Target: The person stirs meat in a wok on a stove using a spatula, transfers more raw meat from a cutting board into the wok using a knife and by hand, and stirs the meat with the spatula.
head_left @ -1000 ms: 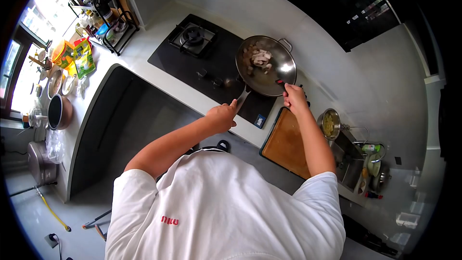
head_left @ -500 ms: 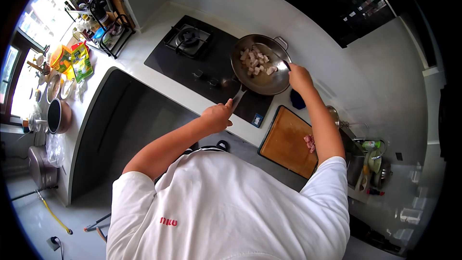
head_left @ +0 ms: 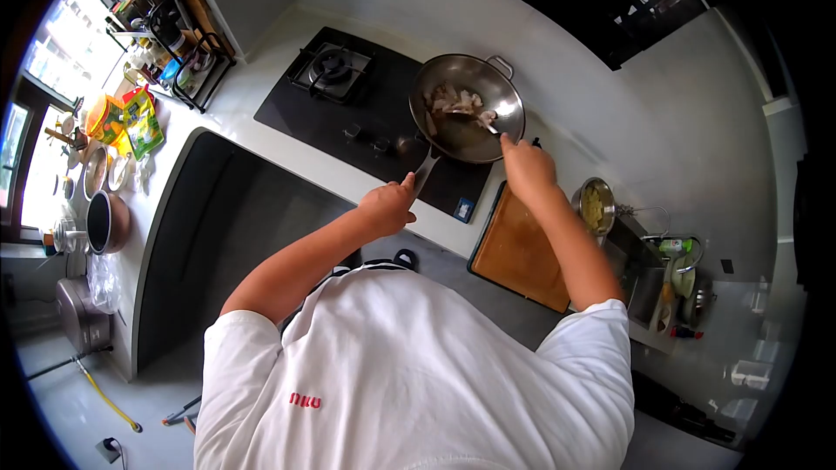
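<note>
A: Starting from the left, what are your hands doing?

B: Your left hand [head_left: 386, 209] is at the lower middle of the stove area, fingers curled together at the end of the handle [head_left: 425, 172], one finger reaching up along it. Your thumb's exact place is hard to tell.

A: And the pan?

B: The wide metal pan [head_left: 475, 77] sits just above and right of the frame's centre, over the right side of the black cooktop [head_left: 287, 117]. It looks stiff and probably front-heavy, so the handle's outer end likely gives you good leverage and keeps you off the hot wall. The small loop [head_left: 502, 63] at its upper right could steady a lift, but is likely hot.

A: What about the meat pieces [head_left: 453, 100] inside?

B: They look soft, light and slippery; your utensil [head_left: 494, 130] probably moves them best with gentle, scooping pressure. It seems light and rigid, best taken by its upper handle.

A: Your right hand [head_left: 529, 167]?

B: It closes on that handle at the pan's lower right edge, forefinger pointing down the shaft; the other fingers are folded, their tips hidden. Farther right are the cutting board [head_left: 518, 248] and a metal bowl [head_left: 609, 196].
</note>
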A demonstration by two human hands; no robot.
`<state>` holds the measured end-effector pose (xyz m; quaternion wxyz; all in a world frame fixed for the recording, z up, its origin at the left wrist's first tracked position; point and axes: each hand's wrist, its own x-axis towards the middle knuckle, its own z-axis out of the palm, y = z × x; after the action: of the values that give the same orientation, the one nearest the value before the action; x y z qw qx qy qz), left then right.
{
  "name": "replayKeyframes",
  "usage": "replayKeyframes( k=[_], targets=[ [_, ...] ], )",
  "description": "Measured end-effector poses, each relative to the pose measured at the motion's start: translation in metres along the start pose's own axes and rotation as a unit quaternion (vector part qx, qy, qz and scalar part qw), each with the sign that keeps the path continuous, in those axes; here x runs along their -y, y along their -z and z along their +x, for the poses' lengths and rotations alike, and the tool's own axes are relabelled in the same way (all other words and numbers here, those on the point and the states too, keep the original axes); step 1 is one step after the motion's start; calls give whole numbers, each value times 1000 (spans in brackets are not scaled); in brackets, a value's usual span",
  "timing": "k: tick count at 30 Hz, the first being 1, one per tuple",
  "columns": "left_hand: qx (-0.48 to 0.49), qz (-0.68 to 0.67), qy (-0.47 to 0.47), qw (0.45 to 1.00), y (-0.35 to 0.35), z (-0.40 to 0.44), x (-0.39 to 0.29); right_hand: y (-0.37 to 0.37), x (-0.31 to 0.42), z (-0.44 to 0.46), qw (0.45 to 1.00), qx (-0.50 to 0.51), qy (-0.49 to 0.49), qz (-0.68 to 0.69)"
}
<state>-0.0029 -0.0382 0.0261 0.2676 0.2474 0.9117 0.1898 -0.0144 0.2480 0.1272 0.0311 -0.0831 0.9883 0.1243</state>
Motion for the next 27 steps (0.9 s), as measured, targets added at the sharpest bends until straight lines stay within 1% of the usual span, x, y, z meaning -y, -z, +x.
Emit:
replayKeyframes(
  k=[2, 3, 5, 8, 11, 14, 17, 18, 19, 20, 22, 23, 26, 27],
  targets=[
    [-1, 4, 2, 1000, 1, -1, 1, 3, -15, -6, 999, -18, -28, 17],
    [-1, 4, 5, 1000, 1, -1, 0, 4, -28, -14, 999, -40, -12, 16],
    [-5, 2, 6, 1000, -1, 0, 0, 27, -39, -27, 999, -30, -20, -12],
    [-7, 5, 0, 1000, -5, -1, 1, 17, -52, -20, 999, -33, 4, -26],
    [-4, 5, 6, 1000, -3, 0, 0, -17, -64, 9, 999, -49, -9, -8],
    [-1, 9, 12, 1000, -1, -1, 0, -40, -91, 31, 988, -101, -22, 112],
    [-3, 11, 12, 1000, -2, 1, 0, -47, -156, 62, 983, -55, -85, 155],
    [-2, 9, 13, 1000, -1, 1, -1, -30, -160, 71, 960, 9, -158, 229],
    [1, 8, 14, 1000, -1, -1, -1, -5, -161, 75, 923, 74, -231, 299],
    [14, 4, 25, 1000, 1, -2, -3, 12, -154, 80, 904, 95, -273, 316],
    [39, -2, 46, 998, 7, -2, -8, -12, -157, 105, 888, 108, -296, 335],
    [36, -5, 44, 998, 7, -2, -8, -26, -157, 119, 880, 113, -306, 345],
    [21, -12, 34, 999, 3, -3, -3, -46, -132, 144, 908, 64, -209, 357],
    [10, -14, 25, 1000, 2, -2, -1, -46, -124, 147, 935, 37, -147, 322]
  ],
)
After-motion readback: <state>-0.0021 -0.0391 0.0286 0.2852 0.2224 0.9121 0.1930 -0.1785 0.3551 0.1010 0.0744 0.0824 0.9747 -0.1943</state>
